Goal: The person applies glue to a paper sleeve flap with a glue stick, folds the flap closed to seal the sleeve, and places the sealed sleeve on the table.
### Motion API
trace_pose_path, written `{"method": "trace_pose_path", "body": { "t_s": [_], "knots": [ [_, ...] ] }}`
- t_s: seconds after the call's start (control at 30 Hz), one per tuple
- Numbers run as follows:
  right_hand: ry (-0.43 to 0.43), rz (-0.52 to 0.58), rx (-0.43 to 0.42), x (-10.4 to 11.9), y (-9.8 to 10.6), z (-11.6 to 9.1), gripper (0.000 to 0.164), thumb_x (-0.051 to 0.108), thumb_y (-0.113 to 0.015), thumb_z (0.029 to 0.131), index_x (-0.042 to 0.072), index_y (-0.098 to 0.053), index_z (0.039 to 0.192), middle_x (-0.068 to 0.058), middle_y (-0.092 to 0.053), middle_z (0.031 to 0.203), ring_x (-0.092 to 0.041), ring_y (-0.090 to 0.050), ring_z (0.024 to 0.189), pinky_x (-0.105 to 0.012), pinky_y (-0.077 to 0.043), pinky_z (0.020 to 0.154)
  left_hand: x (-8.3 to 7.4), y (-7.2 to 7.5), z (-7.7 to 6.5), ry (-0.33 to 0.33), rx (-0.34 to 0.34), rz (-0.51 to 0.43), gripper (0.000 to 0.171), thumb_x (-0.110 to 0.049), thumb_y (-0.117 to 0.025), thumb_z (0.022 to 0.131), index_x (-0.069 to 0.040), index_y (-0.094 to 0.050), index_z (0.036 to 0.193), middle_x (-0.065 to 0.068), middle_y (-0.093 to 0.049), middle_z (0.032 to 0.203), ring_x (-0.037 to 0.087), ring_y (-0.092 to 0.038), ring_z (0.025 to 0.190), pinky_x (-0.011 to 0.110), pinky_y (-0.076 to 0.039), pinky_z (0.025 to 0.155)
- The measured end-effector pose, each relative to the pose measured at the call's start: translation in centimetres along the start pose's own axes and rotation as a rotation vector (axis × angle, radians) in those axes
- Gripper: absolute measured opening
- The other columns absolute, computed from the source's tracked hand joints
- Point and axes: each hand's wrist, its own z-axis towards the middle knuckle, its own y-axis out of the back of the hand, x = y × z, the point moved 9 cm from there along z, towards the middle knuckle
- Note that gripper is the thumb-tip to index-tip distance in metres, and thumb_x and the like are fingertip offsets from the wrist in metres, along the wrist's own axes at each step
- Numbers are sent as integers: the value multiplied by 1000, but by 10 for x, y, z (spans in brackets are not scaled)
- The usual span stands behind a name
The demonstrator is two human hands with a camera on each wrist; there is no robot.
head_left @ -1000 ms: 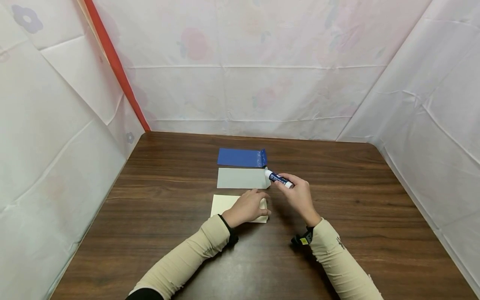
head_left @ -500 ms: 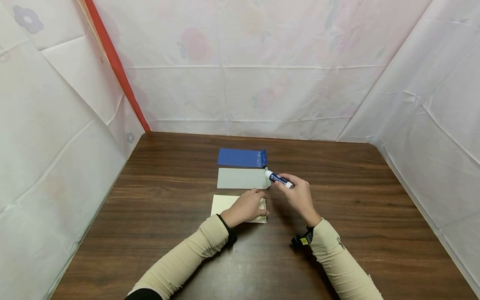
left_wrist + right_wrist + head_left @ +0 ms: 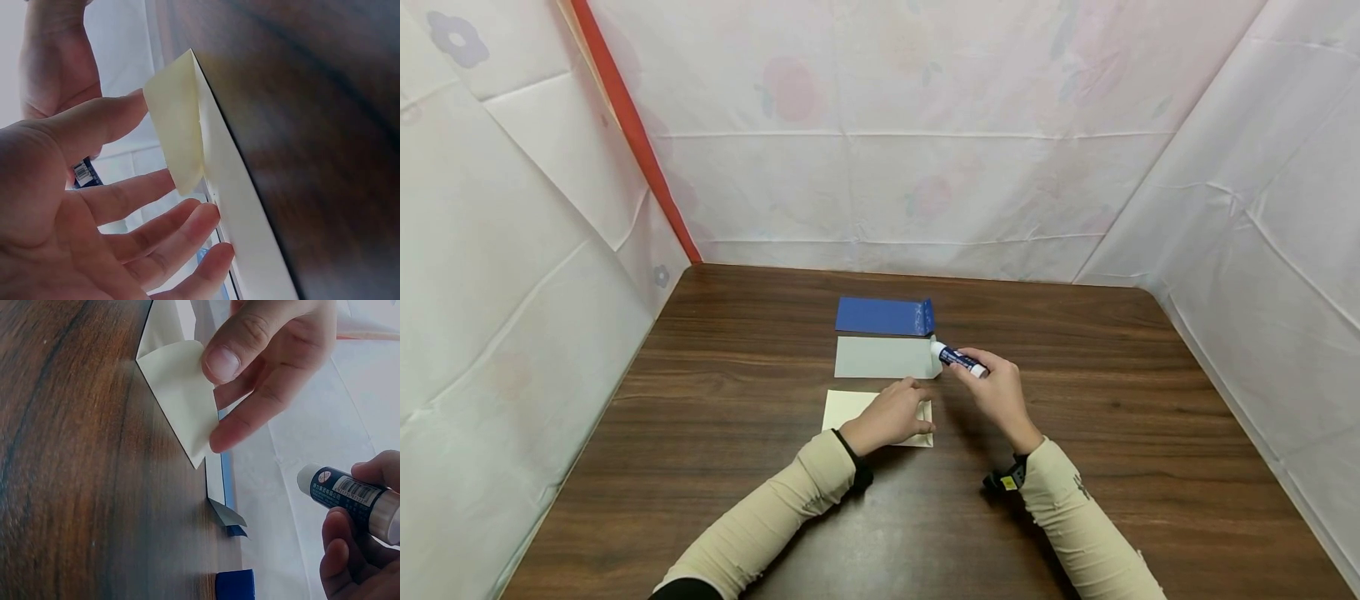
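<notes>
My left hand lies over the cream envelope nearest me. Its thumb and forefinger touch the edge of the envelope's raised flap, while other fingertips rest on the envelope's face. My right hand grips a glue stick, dark blue label with white ends, held above the table. In the head view the stick's tip overlaps the flap end of a pale grey-green envelope. Behind that lies a blue envelope, whitish smears on its right-hand flap.
A small blue block-like object stands on the tabletop in the right wrist view. The brown wood-grain table is enclosed by white printed sheets, with a red strip at the back left corner.
My left thumb and forefinger have shifted slightly left, swinging the cream envelope's flap inward. My right hand and the glue stick have hardly moved.
</notes>
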Motion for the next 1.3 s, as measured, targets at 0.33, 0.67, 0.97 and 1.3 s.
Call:
{"method": "trace_pose_path", "body": {
  "t_s": [0.33,0.67,0.97,1.3],
  "knots": [
    [-19,3,-16,-3,1,1,25,17,-74,86,3,-73,107,-18,-73,97,-19,-60,71,-20,-46,56,1,-2,-2,6,44,6,45,-31,-79,82,-3,-71,117,12,-64,121,27,-58,111,37,-47,96],
    [-35,-6,-2,-5,1,0,26,17,-73,87,3,-73,109,-19,-72,97,-18,-59,70,-20,-46,55,-2,-4,-1,-39,60,119,31,-29,-82,78,-6,-76,98,7,-66,106,21,-56,95,30,-46,84],
    [-43,8,8,-6,-1,0,26,19,-73,88,3,-73,109,-19,-72,95,-16,-58,67,-21,-46,53,-4,-8,2,-85,73,172,18,-23,-83,75,-10,-71,76,4,-56,87,18,-45,76,28,-43,65],
    [-31,11,-2,-4,0,2,26,18,-73,87,3,-73,108,-19,-72,92,-16,-57,64,-21,-46,52,-10,-5,2,-142,36,248,24,-27,-86,72,-12,-68,71,2,-62,91,20,-54,80,28,-48,73]
  ]
}}
